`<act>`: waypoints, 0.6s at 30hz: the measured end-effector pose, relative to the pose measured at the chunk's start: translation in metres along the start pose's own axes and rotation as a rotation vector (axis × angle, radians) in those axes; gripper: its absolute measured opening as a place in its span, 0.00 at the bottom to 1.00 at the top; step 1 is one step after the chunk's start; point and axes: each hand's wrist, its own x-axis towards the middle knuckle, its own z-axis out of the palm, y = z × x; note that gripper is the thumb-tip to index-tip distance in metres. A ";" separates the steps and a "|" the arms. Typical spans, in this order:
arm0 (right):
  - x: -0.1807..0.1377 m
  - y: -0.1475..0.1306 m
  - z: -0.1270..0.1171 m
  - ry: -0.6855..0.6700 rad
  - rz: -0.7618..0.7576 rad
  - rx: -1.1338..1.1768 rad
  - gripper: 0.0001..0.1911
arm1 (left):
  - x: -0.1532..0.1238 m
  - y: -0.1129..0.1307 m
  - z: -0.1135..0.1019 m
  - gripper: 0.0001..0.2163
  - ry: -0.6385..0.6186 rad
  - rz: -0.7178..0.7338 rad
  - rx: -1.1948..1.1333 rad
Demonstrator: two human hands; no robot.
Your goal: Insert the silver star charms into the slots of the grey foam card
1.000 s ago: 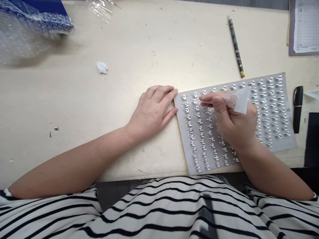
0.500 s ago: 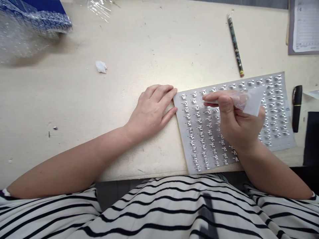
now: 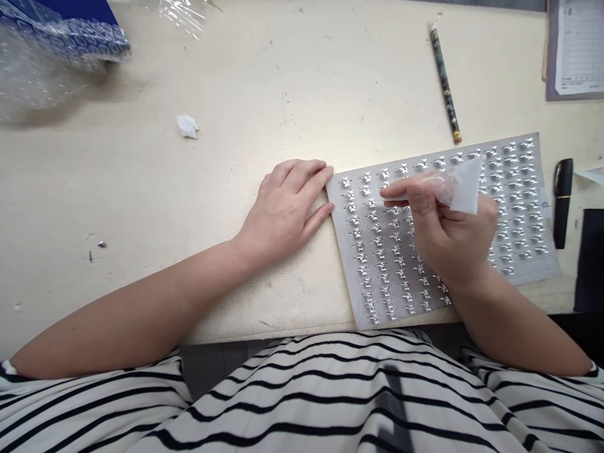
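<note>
A grey foam-like sheet [image 3: 344, 264] lies tilted on the table, set with rows of small shiny silver pieces [image 3: 384, 277] that look like jewellery. My left hand [image 3: 287, 204] rests flat, fingers stretched out, its fingertips touching the sheet's upper left edge. Above the sheet's upper middle, my right hand [image 3: 448, 226] is closed on a small clear plastic bag with a white end [image 3: 466, 185] that sticks up over the knuckles. The thumb presses toward the fingers; whatever lies between their tips is too small to make out. Several silver pieces are hidden under this hand.
A dark patterned pencil [image 3: 445, 85] lies beyond the sheet, and a black pen [image 3: 562, 201] is at its right. A clipboard with paper [image 3: 578, 50] is at top right. Bubble wrap [image 3: 42, 75] and a blue box [image 3: 92, 12] occupy the top left, near a white scrap [image 3: 187, 126].
The white end of the plastic bag has swung left and a little up with a slight shift of my right hand. My left hand stays in place at the sheet's edge.
</note>
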 end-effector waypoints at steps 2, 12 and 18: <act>0.000 -0.001 0.000 -0.004 0.000 -0.013 0.10 | 0.000 0.000 0.000 0.22 0.001 0.001 -0.001; 0.003 -0.002 -0.001 -0.049 0.012 -0.059 0.11 | 0.000 -0.001 0.001 0.22 0.005 0.003 -0.021; -0.001 -0.001 0.002 0.018 0.030 0.074 0.11 | 0.000 0.000 0.001 0.22 0.000 -0.005 -0.030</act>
